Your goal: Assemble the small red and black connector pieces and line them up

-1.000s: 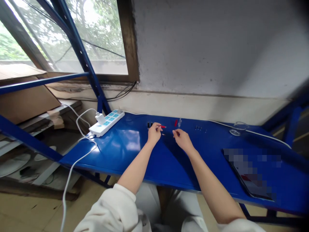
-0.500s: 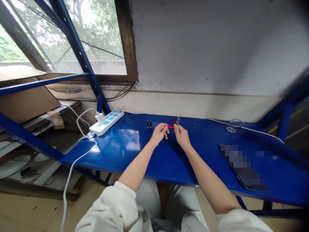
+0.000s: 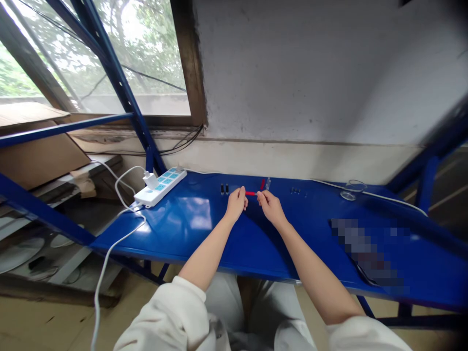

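Note:
A slim red pen-like tube (image 3: 250, 193) is held level between my two hands above the blue tabletop. My left hand (image 3: 236, 202) pinches its left end with closed fingers. At its right end, where a pale or silvery tip shows, my right hand (image 3: 269, 204) grips with thumb and fingers. Just behind the right hand lie another red piece (image 3: 262, 184) and a clear plastic piece (image 3: 268, 184). Two short black cylinders (image 3: 224, 188) stand or lie behind my left hand; I cannot tell which. Several tiny parts (image 3: 295, 190) sit farther right.
A white power strip (image 3: 161, 187) with a plugged-in charger and cable lies at the table's left end. To the right are a clear round container (image 3: 348, 195), a white cable (image 3: 395, 201) and a blurred-out flat dark object (image 3: 360, 253). A wall rises behind the table (image 3: 190, 239).
My hands have drawn slightly apart and more of the red tube shows between them. The left fingers have closed up on its end. The view has shifted a little.

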Motion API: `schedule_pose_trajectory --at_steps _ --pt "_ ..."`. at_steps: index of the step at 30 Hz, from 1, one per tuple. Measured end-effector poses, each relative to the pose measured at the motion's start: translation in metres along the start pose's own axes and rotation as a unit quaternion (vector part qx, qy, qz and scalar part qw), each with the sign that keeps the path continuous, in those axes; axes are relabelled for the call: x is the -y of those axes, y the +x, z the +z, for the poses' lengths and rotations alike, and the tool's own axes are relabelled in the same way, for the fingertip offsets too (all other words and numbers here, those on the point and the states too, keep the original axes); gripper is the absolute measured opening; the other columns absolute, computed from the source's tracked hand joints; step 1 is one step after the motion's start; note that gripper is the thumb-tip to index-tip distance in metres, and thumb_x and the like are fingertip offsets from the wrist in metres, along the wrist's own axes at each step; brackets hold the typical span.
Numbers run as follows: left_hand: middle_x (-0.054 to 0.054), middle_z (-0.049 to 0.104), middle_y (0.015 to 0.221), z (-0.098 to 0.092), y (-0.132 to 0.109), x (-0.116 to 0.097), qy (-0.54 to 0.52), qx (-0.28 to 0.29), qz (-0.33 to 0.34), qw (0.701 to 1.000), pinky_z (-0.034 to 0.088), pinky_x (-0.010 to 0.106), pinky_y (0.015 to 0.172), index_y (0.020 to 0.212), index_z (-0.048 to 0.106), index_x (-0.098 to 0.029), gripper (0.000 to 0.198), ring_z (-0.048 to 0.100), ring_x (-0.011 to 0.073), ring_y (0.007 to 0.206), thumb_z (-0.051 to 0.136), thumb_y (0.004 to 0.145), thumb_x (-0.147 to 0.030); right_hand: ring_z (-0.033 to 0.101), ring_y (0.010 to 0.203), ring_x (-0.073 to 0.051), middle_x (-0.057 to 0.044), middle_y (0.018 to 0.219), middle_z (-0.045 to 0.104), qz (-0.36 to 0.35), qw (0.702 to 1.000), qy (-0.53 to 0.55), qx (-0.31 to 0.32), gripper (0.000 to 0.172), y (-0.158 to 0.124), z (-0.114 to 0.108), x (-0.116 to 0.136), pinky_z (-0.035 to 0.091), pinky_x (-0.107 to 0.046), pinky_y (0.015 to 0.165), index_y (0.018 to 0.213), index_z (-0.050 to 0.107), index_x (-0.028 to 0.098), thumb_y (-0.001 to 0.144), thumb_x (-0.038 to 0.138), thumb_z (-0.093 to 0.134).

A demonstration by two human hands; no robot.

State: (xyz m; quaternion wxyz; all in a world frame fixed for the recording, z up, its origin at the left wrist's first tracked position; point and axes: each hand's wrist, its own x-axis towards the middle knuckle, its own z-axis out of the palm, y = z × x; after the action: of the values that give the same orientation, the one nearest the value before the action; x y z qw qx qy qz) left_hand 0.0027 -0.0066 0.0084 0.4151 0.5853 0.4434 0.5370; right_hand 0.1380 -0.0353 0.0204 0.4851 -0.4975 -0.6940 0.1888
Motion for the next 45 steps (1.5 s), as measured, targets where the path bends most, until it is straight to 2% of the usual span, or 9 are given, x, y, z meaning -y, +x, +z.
schedule_pose_trajectory --at_steps 5,7,10,13,18,31,37,41,45 --pt "-0.006 0.045 0.047 -0.007 0.008 0.004 -0.045 -0.092 -0.021 0.995 0.029 0.018 0.037 0.064 0.040 -0.017 0.040 0.037 0.0044 0.032 0.034 0.082 -0.052 0.049 0.053 -0.011 -0.002 0.072 0.059 0.030 0.999 0.018 -0.008 0.029 0.005 -0.003 -0.010 0.037 -0.024 0.054 0.086 0.051 0.019 0.082 0.045 0.039" --pt "-0.006 0.046 0.048 -0.007 0.009 0.006 -0.032 -0.084 -0.025 0.996 0.029 0.018 0.036 0.065 0.042 -0.017 0.039 0.038 0.0044 0.032 0.037 0.081 -0.052 0.051 0.055 -0.011 -0.004 0.078 0.060 0.056 0.997 0.020 -0.043 0.028 0.008 -0.002 -0.017 0.039 -0.025 0.056 0.089 0.050 0.018 0.080 0.044 0.042" --pt "-0.004 0.049 0.050 -0.002 0.005 0.007 0.012 -0.015 -0.007 1.000 0.031 0.018 0.038 0.063 0.045 -0.016 0.040 0.041 0.0044 0.034 0.042 0.079 -0.052 0.053 0.058 -0.012 -0.005 0.081 0.060 0.088 0.992 0.057 -0.066 0.029 0.010 0.001 -0.023 0.042 -0.026 0.057 0.089 0.050 0.017 0.078 0.043 0.044" --pt "-0.004 0.051 0.052 0.003 0.001 0.006 0.023 0.032 0.009 0.999 0.033 0.018 0.039 0.065 0.046 -0.016 0.039 0.042 0.0043 0.035 0.042 0.079 -0.052 0.054 0.058 -0.012 -0.004 0.077 0.059 0.100 0.990 0.095 -0.012 0.028 0.009 0.004 -0.022 0.042 -0.026 0.056 0.086 0.052 0.017 0.076 0.043 0.047" --pt "-0.005 0.047 0.051 0.002 0.000 0.003 0.023 0.017 0.025 0.999 0.032 0.018 0.040 0.064 0.047 -0.016 0.039 0.041 0.0043 0.036 0.043 0.078 -0.051 0.052 0.058 -0.010 -0.002 0.076 0.059 0.059 0.989 0.088 0.104 0.022 0.005 0.008 -0.015 0.042 -0.025 0.059 0.079 0.056 0.017 0.074 0.038 0.050" --pt "-0.003 0.050 0.057 0.001 0.004 0.010 0.020 0.034 0.017 0.999 0.035 0.018 0.048 0.078 0.056 -0.016 0.021 0.044 0.0058 0.048 0.046 0.079 -0.034 0.049 0.052 -0.010 0.001 0.060 0.057 0.056 0.987 0.059 0.140 0.022 0.010 0.014 -0.021 0.036 -0.022 0.050 0.071 0.060 0.016 0.071 0.036 0.054" --pt "-0.002 0.050 0.062 0.001 0.006 0.009 -0.001 0.035 -0.020 0.999 0.037 0.018 0.050 0.084 0.054 -0.016 0.019 0.046 0.0063 0.051 0.042 0.081 -0.030 0.049 0.052 -0.010 0.000 0.059 0.057 0.032 0.983 -0.013 0.178 0.019 0.027 0.007 -0.015 0.035 -0.022 0.051 0.069 0.061 0.016 0.071 0.033 0.055" --pt "0.000 0.055 0.072 0.002 0.006 0.011 0.033 0.027 -0.027 0.999 0.040 0.019 0.054 0.090 0.051 -0.017 0.018 0.049 0.0064 0.054 0.040 0.083 -0.030 0.051 0.054 -0.011 0.000 0.058 0.057 0.040 0.974 -0.100 0.197 0.015 0.042 -0.002 -0.028 0.035 -0.022 0.052 0.062 0.058 0.016 0.069 0.030 0.057" --pt "0.002 0.059 0.076 0.002 0.005 0.017 0.119 0.037 0.000 0.992 0.041 0.021 0.059 0.090 0.052 -0.018 0.015 0.053 0.0090 0.061 0.043 0.081 -0.026 0.055 0.059 -0.014 -0.003 0.060 0.059 0.101 0.960 -0.229 0.126 0.012 0.050 -0.009 -0.050 0.034 -0.023 0.052 0.059 0.057 0.017 0.067 0.026 0.058"
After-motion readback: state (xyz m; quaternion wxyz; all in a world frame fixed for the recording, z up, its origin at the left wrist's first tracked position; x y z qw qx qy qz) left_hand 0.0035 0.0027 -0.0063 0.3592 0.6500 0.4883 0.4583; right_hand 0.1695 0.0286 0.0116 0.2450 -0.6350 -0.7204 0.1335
